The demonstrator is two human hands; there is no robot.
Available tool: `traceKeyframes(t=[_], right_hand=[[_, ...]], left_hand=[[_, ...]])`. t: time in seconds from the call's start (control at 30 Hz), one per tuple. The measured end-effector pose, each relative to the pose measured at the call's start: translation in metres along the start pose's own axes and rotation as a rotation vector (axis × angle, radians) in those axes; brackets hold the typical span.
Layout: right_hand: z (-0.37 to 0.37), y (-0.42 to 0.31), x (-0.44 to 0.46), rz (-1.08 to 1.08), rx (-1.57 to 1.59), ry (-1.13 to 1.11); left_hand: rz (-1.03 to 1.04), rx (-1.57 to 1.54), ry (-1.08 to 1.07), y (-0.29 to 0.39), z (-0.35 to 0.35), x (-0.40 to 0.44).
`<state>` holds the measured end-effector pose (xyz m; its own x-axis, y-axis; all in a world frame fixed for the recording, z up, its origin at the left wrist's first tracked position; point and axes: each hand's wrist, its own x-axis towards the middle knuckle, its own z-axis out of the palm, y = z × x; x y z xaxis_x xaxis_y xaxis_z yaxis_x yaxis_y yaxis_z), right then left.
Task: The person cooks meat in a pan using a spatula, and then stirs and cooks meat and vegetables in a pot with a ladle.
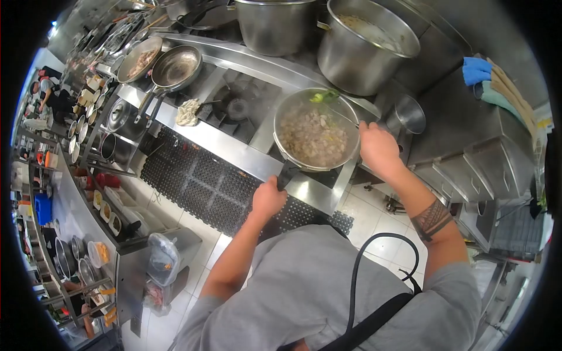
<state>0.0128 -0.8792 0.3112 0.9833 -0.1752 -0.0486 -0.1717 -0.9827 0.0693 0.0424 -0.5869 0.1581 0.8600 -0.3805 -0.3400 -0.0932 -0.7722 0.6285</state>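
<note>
A wide metal pan point(278, 136) stands on the stove in front of me, filled with steaming chopped pieces that look like meat point(313, 137). My left hand point(270, 197) is closed around the pan's dark handle point(287, 174). Above the pan's right rim, my right hand point(377, 146) grips a thin metal utensil. Its shaft point(345, 117) slants down to the left into the pan. Near its far end lies a clump of green leaves point(325, 96); the tip itself I cannot make out.
Two large stockpots point(366, 64) stand behind the pan. To the left are two frying pans point(177, 67), a crumpled cloth point(188, 112) and a bare burner point(237, 106). A metal bowl point(408, 114) sits at the right. Black mats point(193, 181) cover the floor. A person point(50, 96) stands far left.
</note>
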Motion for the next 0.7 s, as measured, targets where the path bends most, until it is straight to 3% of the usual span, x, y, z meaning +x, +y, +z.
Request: traceKeyframes(t=[0.1, 0.23, 0.43, 0.57, 0.67, 0.7], right_hand=[[0.066, 0.000, 0.018, -0.024, -0.025, -0.052], [0.082, -0.016, 0.012, -0.169, 0.011, -0.205], [0.047, 0.009, -0.012, -0.332, -0.038, -0.401], [0.012, 0.020, -0.030, -0.353, 0.006, -0.331], [-0.023, 0.033, -0.019, -0.253, -0.058, -0.350], [-0.023, 0.037, -0.015, -0.210, -0.063, -0.263]], left_hand=[[0.015, 0.003, 0.014, -0.004, 0.005, -0.002], [0.009, 0.005, 0.016, 0.002, -0.001, -0.001], [0.017, -0.007, 0.020, -0.004, 0.009, 0.000], [-0.039, -0.054, -0.003, 0.005, 0.002, -0.008], [-0.036, -0.051, -0.023, 0.007, -0.001, -0.009], [-0.038, -0.053, -0.023, 0.008, -0.001, -0.010]])
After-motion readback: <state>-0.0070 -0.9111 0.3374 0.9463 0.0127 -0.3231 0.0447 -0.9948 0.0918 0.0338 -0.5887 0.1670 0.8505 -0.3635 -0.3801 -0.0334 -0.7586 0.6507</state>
